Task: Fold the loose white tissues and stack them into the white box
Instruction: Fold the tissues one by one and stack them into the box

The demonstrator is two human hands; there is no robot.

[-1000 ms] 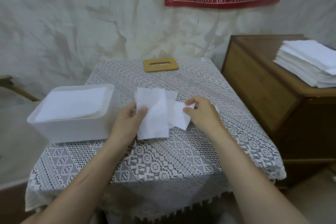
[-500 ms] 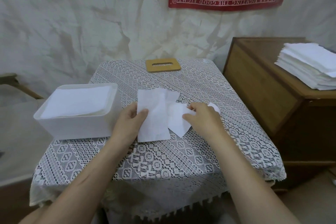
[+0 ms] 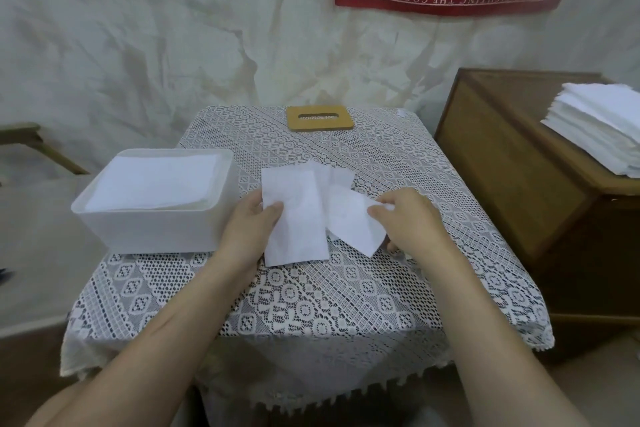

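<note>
We are pinching the near edge of the white tissue (image 3: 298, 218) with our left hand (image 3: 249, 232), thumb on top, just right of the white box (image 3: 156, 230). Our right hand (image 3: 408, 222) is pinching its crumpled flap farther right of the box, which is holding folded tissues (image 3: 152, 184).

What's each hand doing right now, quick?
Left hand: holding the left edge of the thin white paper tissue, thumb on top.
Right hand: pinching that tissue's right flap.

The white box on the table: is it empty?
No, the white box holds a stack of white tissues reaching close to its rim.
</note>
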